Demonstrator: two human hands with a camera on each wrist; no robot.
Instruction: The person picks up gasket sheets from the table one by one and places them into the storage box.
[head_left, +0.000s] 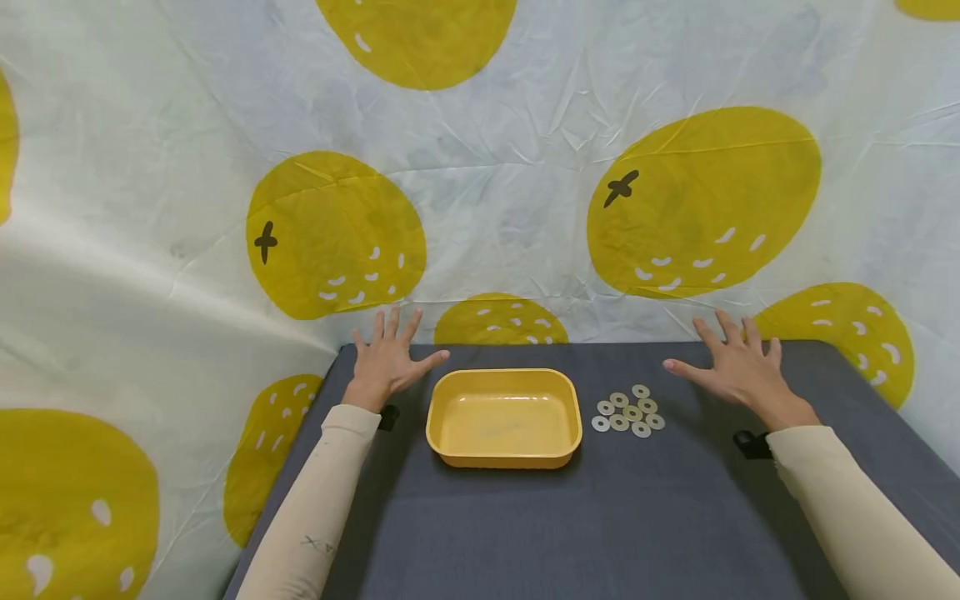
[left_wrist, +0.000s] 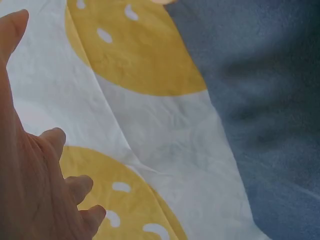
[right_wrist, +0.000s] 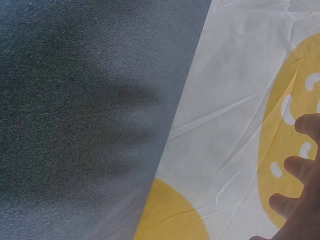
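My left hand (head_left: 384, 365) is held up with its fingers spread, left of a yellow rectangular tray (head_left: 504, 461). Nothing is in it; the left wrist view shows the same bare hand (left_wrist: 37, 185) along its left edge. On the other side, my right hand (head_left: 738, 371) is also raised with fingers apart and holds nothing. Part of that hand (right_wrist: 300, 175) shows at the right of the right wrist view. Between the tray and the right hand lies a loose cluster of several flat metal washers (head_left: 632, 413). Neither hand touches the tray or the washers.
A dark grey cloth covers the table (head_left: 570, 533). Behind and to the left hangs a white sheet (head_left: 510, 225) printed with large yellow fruit shapes. Dark straps (head_left: 752, 445) show at both wrists, below the beige sleeves.
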